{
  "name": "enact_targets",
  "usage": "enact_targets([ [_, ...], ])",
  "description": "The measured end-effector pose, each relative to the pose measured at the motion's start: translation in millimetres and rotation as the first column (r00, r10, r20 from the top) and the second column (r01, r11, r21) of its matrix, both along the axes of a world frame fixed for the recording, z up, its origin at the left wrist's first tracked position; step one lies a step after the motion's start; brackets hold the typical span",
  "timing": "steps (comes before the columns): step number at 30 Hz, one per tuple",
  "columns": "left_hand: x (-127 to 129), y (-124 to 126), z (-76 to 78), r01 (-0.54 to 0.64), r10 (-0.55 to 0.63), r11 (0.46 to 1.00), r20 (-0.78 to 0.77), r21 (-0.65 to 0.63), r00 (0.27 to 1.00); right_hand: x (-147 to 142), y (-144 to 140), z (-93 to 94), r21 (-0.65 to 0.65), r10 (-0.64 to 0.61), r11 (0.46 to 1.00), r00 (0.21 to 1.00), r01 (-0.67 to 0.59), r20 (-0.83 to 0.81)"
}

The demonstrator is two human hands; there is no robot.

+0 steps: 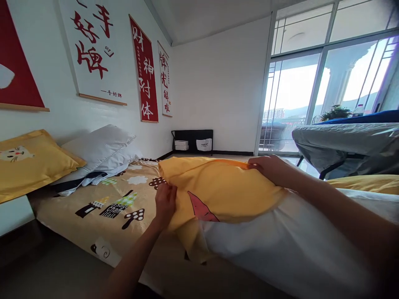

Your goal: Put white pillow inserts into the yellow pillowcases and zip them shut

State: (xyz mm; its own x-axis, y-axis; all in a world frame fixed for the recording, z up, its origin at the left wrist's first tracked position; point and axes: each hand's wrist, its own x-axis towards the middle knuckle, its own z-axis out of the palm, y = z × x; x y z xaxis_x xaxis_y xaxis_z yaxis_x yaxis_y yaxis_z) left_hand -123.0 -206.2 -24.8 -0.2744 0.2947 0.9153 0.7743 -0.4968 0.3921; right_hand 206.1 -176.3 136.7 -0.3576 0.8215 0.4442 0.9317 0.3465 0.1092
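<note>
A yellow pillowcase (230, 187) with a pink pointed figure on it lies over one end of a soft white pillow (280, 241). On its left side, my left hand (165, 201) is closed with the fingers pinching the cloth. At the far right edge, where an orange-yellow hem shows, my right hand (268, 168) is closed on the pillowcase. My right forearm stretches across above the white pillow. How far the pillow reaches inside the pillowcase is hidden by the cloth.
Beneath is a bed with a tan patterned sheet (124, 236). A yellow cushion (34, 166) and a white pillow (102, 147) rest by the left wall. A black rack (193, 136) stands at the back, and a grey-covered table (343, 141) is at right.
</note>
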Motion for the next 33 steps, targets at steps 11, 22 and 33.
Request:
enact_targets([
  [11,6.5,7.3,-14.5,0.086,-0.1,0.987,-0.106,-0.133,0.989,-91.3,-99.9,-34.7,0.396,0.421,0.751,0.845,-0.529,0.33],
  [22,-12.3,11.2,-35.4,0.125,-0.125,0.96,0.017,-0.249,0.992,-107.2,-50.6,-79.0,0.219,0.508,0.765,0.776,-0.606,0.373],
  [33,-38.1,22.4,-0.8,0.424,-0.348,0.901,0.437,-0.087,0.83,-102.6,-43.3,-85.6,-0.159,0.736,0.677,0.661,-0.719,0.144],
])
